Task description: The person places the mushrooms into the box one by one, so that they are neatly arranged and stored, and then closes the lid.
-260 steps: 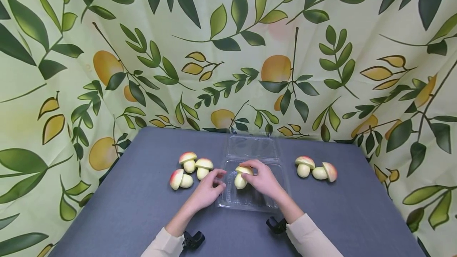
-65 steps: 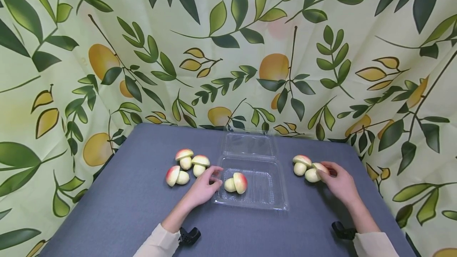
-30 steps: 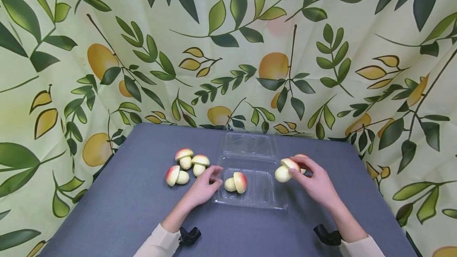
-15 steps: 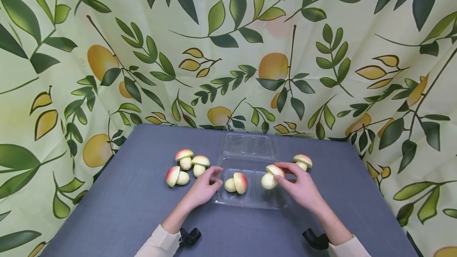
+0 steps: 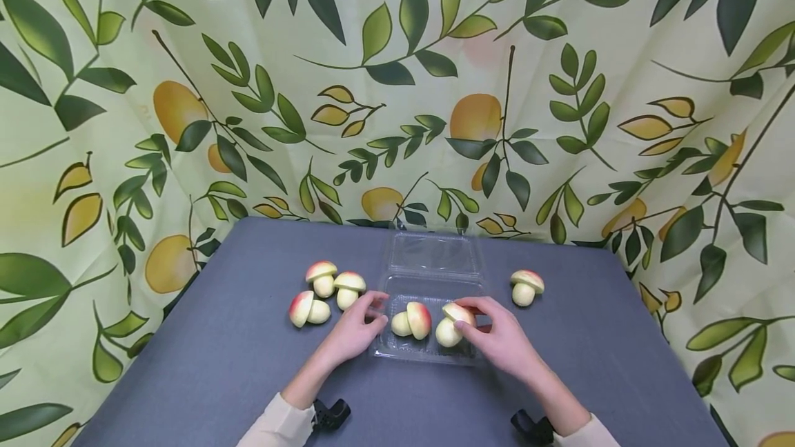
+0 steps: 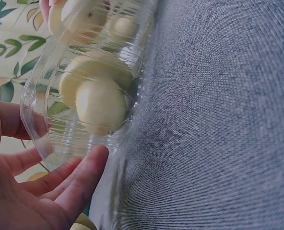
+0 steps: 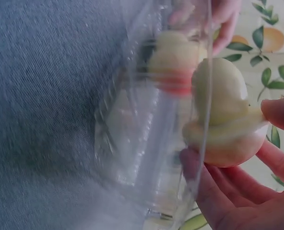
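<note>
My right hand (image 5: 499,336) pinches a mushroom (image 5: 448,333) by its pink-tinged cap, its rounded pale stem pointing forward-left, over the right half of a clear plastic container (image 5: 397,352). In the right wrist view, thumb and fingers grip the cap of that mushroom (image 7: 223,91) close to the see-through wall. A second mushroom (image 5: 419,321) with a red-tipped cap lies on its side inside, at the left. My left hand (image 5: 355,330) rests at the container's left side. In the left wrist view its fingers (image 6: 87,175) are extended along the clear wall (image 6: 34,112).
Three mushrooms, one of them a tipped one (image 5: 304,309), lie grouped left of the container. Another mushroom (image 5: 525,287) stands to its right. The container's lid (image 5: 435,254) is folded back toward the leafy backdrop (image 5: 397,123). Everything sits on a grey-blue table (image 5: 236,364).
My right hand first set one mushroom into the container, then picked up another from the right pair and carried it left over the container. My left hand has stayed at the container's side.
</note>
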### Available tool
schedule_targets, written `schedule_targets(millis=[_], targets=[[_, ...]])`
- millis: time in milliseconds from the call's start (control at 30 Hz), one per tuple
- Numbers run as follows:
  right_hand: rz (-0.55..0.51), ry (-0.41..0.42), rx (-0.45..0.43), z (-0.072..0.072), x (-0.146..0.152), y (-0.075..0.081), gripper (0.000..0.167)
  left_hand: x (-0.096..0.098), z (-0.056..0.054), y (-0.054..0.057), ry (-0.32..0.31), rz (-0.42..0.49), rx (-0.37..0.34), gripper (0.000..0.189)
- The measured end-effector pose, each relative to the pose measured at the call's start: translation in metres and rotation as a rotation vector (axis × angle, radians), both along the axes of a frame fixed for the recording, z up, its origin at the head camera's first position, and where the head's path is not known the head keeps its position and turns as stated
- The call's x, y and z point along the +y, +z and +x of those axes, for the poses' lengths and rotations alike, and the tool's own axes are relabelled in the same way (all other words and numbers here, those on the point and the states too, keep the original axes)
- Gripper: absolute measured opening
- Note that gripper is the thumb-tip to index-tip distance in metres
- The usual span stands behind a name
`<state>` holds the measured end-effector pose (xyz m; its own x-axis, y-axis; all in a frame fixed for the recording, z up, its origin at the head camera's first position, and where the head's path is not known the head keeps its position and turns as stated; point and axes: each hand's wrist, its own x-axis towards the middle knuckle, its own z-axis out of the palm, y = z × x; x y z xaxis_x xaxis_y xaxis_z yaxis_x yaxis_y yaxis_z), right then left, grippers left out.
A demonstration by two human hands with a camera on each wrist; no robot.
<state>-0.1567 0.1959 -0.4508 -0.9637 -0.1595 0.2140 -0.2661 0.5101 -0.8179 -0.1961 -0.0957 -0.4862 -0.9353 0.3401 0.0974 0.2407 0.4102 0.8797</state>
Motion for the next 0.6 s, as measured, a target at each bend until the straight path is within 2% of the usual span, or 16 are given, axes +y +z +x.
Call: schedule_targets(millis=[400,600], targets=[[0.031,0.065,0.032,0.000,-0.020,-0.009,0.029,0.000,0.000,-0.001,0.009,-0.018,0.002,0.038],[0.062,0.039,0.036,-0.003,-0.027,-0.010,0.029,0.000,0.000,0.000,0.009,-0.018,0.005,0.037]])
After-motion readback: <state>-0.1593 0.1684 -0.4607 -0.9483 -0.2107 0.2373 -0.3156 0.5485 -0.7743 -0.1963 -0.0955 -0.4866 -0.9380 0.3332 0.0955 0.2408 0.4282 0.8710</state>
